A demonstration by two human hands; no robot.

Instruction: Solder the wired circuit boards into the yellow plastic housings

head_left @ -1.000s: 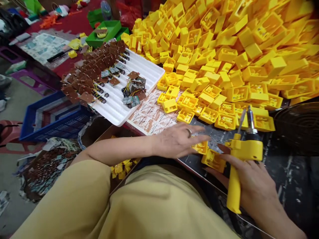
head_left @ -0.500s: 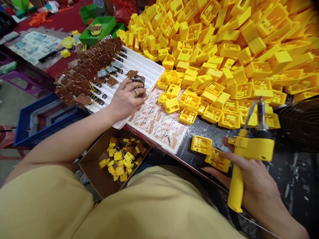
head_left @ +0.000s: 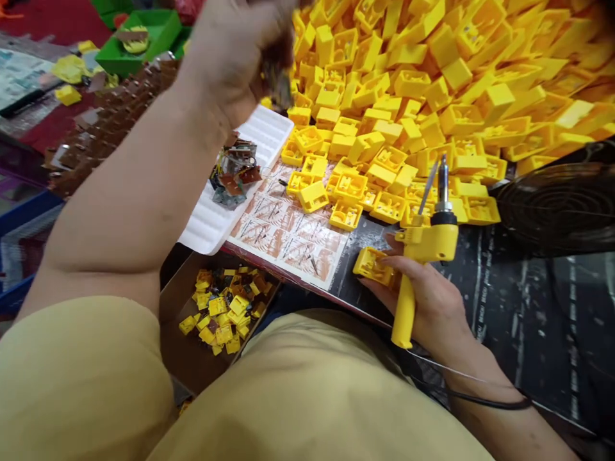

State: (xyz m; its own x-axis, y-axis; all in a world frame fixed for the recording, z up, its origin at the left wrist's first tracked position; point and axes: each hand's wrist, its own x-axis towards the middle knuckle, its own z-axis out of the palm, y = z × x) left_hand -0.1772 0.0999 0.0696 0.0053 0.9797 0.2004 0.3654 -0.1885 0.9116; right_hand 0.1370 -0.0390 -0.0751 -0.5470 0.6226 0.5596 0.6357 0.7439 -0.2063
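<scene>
My left hand (head_left: 235, 54) is at the top of the view, blurred by motion, its fingers closed on a circuit board (head_left: 278, 83) that is smeared and partly hidden. Below my wrist a clump of circuit boards with wires (head_left: 235, 171) lies on the white ribbed tray (head_left: 204, 224). My right hand (head_left: 435, 298) grips a yellow soldering gun (head_left: 407, 307), its metal tip and thin feed tube pointing up and away. The thumb and fingers of that same hand also touch an open yellow plastic case (head_left: 373, 266) near the table edge.
A large heap of yellow cases (head_left: 408, 89) covers the back of the table. Dark coiled grille (head_left: 552, 198) stands at right. Brown boards (head_left: 110, 109) lie behind my left arm, near a green box (head_left: 144, 45). Below the edge, a cardboard box (head_left: 185, 358) holds filled yellow cases.
My left hand has risen from the tray toward the top of the view, carrying a circuit board. My right hand keeps the soldering gun and case; the whole view has shifted.
</scene>
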